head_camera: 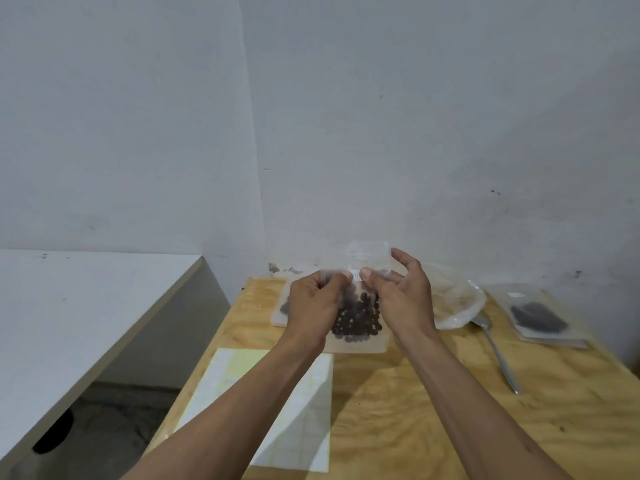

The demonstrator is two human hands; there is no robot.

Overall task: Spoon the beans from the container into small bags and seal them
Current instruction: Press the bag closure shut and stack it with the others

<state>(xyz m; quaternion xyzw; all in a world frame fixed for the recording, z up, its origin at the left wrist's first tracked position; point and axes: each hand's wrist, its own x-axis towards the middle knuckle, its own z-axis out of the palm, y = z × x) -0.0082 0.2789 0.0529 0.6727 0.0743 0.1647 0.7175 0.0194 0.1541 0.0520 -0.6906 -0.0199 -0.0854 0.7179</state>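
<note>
Two bare hands hold one small clear bag [356,306] upright above the wooden table [433,410], centre frame. Left hand [313,306] pinches the bag's top strip at its 9 o'clock end, thumb and fingers closed on the plastic. Right hand [403,299] pinches the same strip just beside it at 3 o'clock, thumb tip pressed to the strip, index finger raised behind the bag's upper corner. Thumbs nearly touching. Dark beans [358,322] sit in the lower half of the bag, between the two palms and just below the thumbs. Cannot tell whether the strip is pressed closed.

Behind the hands at 12 o'clock, a shallow clear container [457,303] lies on the table, mostly hidden; contents unclear. Metal spoon [495,351] lies at 3 o'clock of the right wrist, bowl end near the container rim. Filled bag [538,318] with dark beans lies flat at 3 o'clock, well apart from the hands. Pale paper sheet [304,410] lies at 6 o'clock under the left forearm.
</note>
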